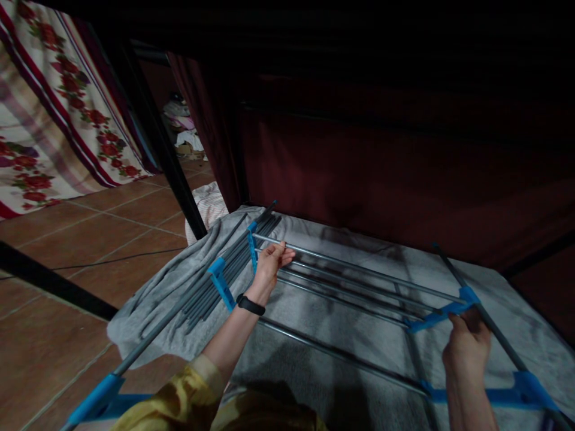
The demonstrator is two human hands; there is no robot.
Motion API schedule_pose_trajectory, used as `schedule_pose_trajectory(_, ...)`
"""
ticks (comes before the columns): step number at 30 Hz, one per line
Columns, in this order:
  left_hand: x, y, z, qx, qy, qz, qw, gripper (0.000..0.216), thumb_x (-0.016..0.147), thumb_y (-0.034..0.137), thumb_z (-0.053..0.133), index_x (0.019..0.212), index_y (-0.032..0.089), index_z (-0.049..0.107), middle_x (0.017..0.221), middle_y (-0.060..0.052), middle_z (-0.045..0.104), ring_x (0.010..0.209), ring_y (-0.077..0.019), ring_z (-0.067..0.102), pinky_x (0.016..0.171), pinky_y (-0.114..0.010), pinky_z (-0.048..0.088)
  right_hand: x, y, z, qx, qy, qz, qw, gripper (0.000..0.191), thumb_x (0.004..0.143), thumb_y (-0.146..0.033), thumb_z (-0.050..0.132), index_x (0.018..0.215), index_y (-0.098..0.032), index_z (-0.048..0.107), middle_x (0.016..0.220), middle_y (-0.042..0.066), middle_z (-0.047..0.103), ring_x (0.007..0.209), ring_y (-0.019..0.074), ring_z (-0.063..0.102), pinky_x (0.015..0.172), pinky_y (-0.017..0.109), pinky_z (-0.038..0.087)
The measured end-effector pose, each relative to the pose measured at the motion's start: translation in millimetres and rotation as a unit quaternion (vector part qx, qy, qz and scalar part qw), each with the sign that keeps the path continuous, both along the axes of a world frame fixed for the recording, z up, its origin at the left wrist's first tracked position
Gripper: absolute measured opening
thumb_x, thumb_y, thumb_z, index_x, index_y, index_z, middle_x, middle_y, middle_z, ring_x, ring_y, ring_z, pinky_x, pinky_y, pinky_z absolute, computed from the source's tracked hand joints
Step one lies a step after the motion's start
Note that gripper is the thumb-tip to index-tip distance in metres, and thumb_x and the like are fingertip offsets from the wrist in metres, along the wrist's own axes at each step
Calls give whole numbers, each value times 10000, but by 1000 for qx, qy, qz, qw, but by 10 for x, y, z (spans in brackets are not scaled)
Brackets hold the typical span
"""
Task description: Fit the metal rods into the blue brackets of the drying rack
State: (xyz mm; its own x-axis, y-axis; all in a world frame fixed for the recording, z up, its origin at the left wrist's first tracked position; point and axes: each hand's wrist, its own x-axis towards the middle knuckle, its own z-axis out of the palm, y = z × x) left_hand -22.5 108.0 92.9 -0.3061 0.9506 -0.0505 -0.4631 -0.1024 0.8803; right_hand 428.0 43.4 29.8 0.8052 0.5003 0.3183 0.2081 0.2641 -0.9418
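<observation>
A partly assembled rack of grey metal tubes and blue plastic brackets lies across the bed in front of me. My left hand, with a black band on its wrist, pinches a metal tube close to the left blue bracket. At the other end, my right hand is closed on the right blue bracket, its fingers partly in shadow. Several parallel tubes run between these two brackets. Nearer to me, a lower tube runs to another blue bracket.
Several loose grey tubes lie bunched on the grey blanket at left. Dark bed posts and a dark red curtain surround the bed. A cable crosses the tiled floor. A floral cloth hangs beyond.
</observation>
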Motion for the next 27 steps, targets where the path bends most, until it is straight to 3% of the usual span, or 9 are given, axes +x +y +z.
schedule_pose_trajectory(2,-77,-23,-116,20,53,88,995,442,744,513,894,835,173,627,741,-22,680,646,-140,673,632,-255,548,-8,2,17,7,15,0,1000,328,632,-363,801,892,-228,655,877,-21,617,937,225,629,1036,447,498)
schedule_pose_trajectory(4,-169,-32,-247,39,118,225,966,405,784,476,863,921,195,606,796,6,643,726,-147,669,722,-279,562,-16,5,38,14,18,11,1000,336,628,-378,810,888,-223,664,883,-18,630,950,223,629,1078,455,476)
schedule_pose_trajectory(6,-261,-10,-360,48,176,336,924,379,839,427,815,1058,205,600,984,-36,668,953,-194,694,913,-342,567,-19,9,53,17,22,18,999,388,625,-392,825,943,-219,686,914,-16,654,964,220,629,1120,464,450)
schedule_pose_trajectory(8,-344,52,-427,54,219,384,895,410,883,399,765,1205,208,597,1246,-109,660,1239,-254,639,1112,-408,489,-15,14,56,23,29,26,999,496,618,-401,844,1059,-226,696,965,-18,676,981,216,630,1138,468,440)
schedule_pose_trajectory(10,-418,146,-446,68,237,384,890,428,913,387,724,1287,211,611,1421,-144,618,1439,-284,526,1231,-424,383,-7,17,52,25,28,35,999,555,633,-405,844,1138,-237,686,996,-21,683,989,211,631,1124,457,454)
schedule_pose_trajectory(12,-490,247,-437,86,242,358,898,389,937,378,684,1285,208,655,1459,-143,634,1507,-282,472,1276,-415,324,1,18,47,22,20,38,999,483,671,-400,817,1108,-234,695,970,-22,672,971,202,627,1092,428,467)
schedule_pose_trajectory(15,-586,345,-425,86,257,333,903,319,950,361,638,1196,181,732,1362,-148,720,1415,-297,581,1254,-441,367,5,17,49,14,11,32,999,355,688,-379,786,997,-217,720,883,-25,633,928,205,616,1048,418,479)
schedule_pose_trajectory(19,-649,366,-435,72,266,348,896,311,935,366,636,1101,141,772,1190,-155,792,1201,-318,716,1171,-494,467,-6,21,56,2,21,3,1000,328,651,-354,788,936,-204,728,856,-26,633,861,201,596,1034,445,478)
schedule_pose_trajectory(27,-617,383,-378,71,281,382,878,321,945,384,616,1048,129,782,1105,-156,807,1109,-317,750,1117,-485,515,-6,9,30,-3,6,-15,1000,307,687,-377,789,938,-210,731,900,-14,658,864,192,608,943,391,523)
